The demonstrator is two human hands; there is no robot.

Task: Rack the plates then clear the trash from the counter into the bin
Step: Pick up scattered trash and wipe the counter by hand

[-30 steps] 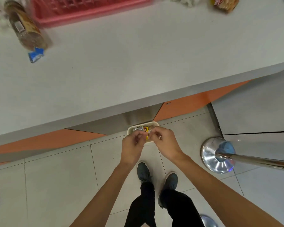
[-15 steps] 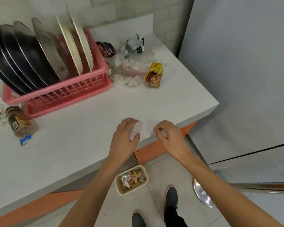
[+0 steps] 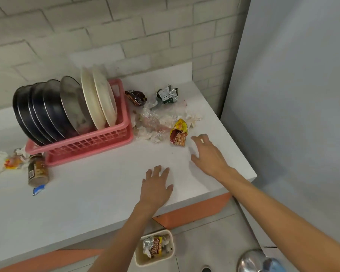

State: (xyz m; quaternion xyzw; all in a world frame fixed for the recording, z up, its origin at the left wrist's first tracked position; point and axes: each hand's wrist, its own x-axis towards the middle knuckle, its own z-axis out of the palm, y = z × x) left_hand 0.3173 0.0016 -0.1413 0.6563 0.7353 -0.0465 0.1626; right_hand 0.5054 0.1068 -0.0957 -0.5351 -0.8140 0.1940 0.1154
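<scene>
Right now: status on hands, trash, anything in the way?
Left hand open, over counter. Right hand open, fingers spread beside yellow snack wrapper, not touching. Plates racked; bin on floor. Nothing between hand and wrapper.

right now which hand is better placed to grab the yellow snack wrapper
The right hand: open, fingers stretched toward the yellow snack wrapper, just short of it. The left hand is open too, but farther back.

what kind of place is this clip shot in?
Likely a small kitchen or pantry corner: a pink dish rack full of plates on a white counter against a brick-pattern wall, with a small trash bin on the floor below.
</scene>
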